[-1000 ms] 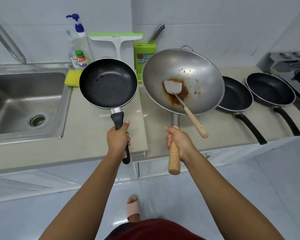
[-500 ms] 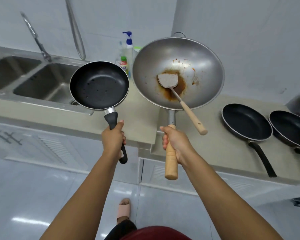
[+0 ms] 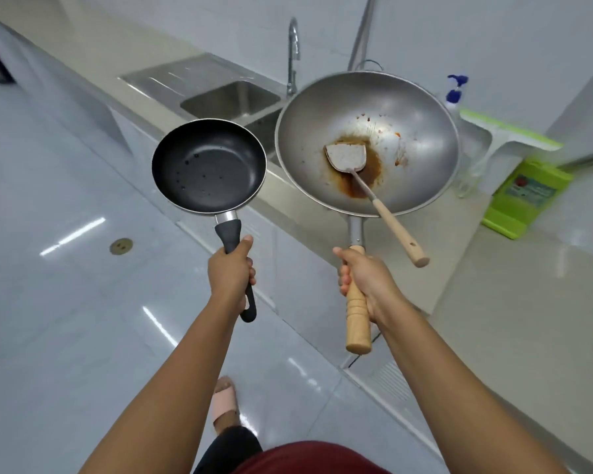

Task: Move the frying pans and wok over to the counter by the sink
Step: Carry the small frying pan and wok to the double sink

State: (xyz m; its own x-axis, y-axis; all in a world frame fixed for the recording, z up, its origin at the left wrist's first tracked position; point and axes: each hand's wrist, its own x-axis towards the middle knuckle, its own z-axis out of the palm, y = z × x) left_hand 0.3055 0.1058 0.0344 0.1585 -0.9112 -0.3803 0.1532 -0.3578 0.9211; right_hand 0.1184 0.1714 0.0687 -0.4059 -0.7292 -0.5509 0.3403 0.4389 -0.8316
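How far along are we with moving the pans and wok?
Nothing is set down yet. The left hand holds the small black frying pan, the right hand the steel wok with its wooden-handled spatula. Both are in the air near the steel sink; placing remains.

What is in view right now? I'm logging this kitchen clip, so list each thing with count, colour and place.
frying pan: 1, black, held in the air left of the wok
wok: 1, silver, sauce-stained, held up
spatula: 1, metal with wooden handle, lying in the wok
sink: 1, steel, behind the pans
tap: 1, chrome, behind the sink
pump bottle: 1, blue-topped, behind the wok
squeegee: 1, green and white, far right
green holder: 1, on the counter, right
left hand: grips the pan handle
right hand: grips the wok handle
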